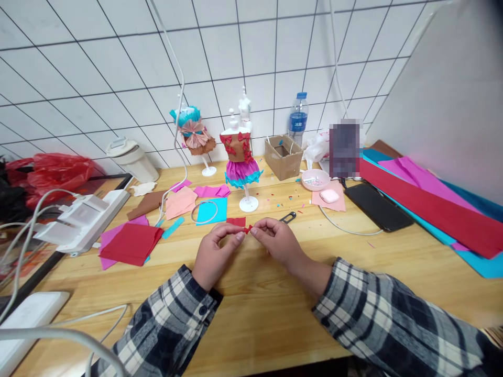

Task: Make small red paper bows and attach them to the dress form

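Observation:
Between my two hands, just above the wooden table, is a small red paper bow. My left hand pinches its left side with thumb and forefinger. On the other side, my right hand pinches the right end the same way. Behind them lies a small red paper piece, partly hidden by the left fingers. A mini dress form stands farther back, wearing a brown top with red bows and a magenta skirt edged in blue. Near the right hand rests a small dark cutter-like tool.
Coloured paper pieces and a bracelet-like ring lie left. A second dressed form, cardboard box and water bottle stand along the tiled wall. Rightward are a pink dish, phone and long paper sheets. A power strip is left.

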A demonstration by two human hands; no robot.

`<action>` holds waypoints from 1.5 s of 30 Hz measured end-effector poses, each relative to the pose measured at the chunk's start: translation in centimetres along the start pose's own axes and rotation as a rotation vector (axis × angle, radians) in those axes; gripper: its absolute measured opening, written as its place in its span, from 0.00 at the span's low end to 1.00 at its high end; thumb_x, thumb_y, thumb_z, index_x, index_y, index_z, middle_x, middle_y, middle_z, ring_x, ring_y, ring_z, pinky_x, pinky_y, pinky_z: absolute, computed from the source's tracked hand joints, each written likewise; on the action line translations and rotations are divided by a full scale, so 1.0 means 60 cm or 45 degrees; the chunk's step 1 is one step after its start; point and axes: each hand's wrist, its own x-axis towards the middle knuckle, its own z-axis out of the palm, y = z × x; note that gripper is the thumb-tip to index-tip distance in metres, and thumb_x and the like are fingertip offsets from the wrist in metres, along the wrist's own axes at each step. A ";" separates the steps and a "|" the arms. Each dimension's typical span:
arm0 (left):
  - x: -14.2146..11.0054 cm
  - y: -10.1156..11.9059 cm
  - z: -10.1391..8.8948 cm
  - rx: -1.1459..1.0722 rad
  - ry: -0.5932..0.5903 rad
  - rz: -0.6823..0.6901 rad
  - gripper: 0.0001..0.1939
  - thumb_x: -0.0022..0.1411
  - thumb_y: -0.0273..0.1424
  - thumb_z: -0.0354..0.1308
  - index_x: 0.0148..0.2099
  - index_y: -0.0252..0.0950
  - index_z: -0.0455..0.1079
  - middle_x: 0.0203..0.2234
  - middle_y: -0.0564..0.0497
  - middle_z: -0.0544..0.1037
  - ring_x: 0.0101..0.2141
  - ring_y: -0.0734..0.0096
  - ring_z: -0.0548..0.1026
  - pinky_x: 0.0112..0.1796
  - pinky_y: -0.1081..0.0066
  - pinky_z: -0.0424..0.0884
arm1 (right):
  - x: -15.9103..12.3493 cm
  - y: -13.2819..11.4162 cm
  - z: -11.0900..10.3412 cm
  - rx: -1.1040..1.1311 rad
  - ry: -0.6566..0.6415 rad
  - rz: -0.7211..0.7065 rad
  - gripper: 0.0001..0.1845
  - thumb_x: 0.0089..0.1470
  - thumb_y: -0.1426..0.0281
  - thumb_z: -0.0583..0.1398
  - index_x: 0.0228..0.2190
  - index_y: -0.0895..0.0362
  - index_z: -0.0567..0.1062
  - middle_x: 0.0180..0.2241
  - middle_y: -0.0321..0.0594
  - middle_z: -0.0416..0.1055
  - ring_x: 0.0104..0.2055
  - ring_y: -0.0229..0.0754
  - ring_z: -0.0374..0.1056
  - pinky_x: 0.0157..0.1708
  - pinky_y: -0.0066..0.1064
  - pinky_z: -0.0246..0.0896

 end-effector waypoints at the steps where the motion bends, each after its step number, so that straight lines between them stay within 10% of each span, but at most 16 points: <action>1: 0.000 -0.001 0.000 0.016 0.006 0.001 0.12 0.53 0.39 0.62 0.36 0.36 0.76 0.35 0.47 0.77 0.40 0.62 0.74 0.44 0.67 0.67 | 0.000 0.000 -0.001 0.000 -0.006 -0.002 0.13 0.47 0.60 0.61 0.27 0.57 0.72 0.21 0.31 0.65 0.20 0.32 0.55 0.18 0.24 0.52; 31: -0.002 -0.011 0.007 -0.032 0.083 0.021 0.11 0.52 0.39 0.63 0.32 0.36 0.73 0.34 0.49 0.73 0.39 0.65 0.72 0.44 0.67 0.66 | -0.007 -0.005 0.002 -0.095 -0.030 -0.023 0.12 0.47 0.62 0.62 0.28 0.58 0.75 0.20 0.31 0.63 0.19 0.32 0.52 0.18 0.25 0.48; 45: 0.002 0.005 -0.008 0.338 -0.032 0.170 0.10 0.54 0.38 0.60 0.28 0.36 0.73 0.32 0.49 0.74 0.39 0.63 0.71 0.46 0.63 0.64 | 0.008 0.002 -0.022 -0.603 -0.110 -0.529 0.05 0.52 0.68 0.62 0.31 0.54 0.79 0.27 0.35 0.72 0.26 0.34 0.62 0.27 0.27 0.56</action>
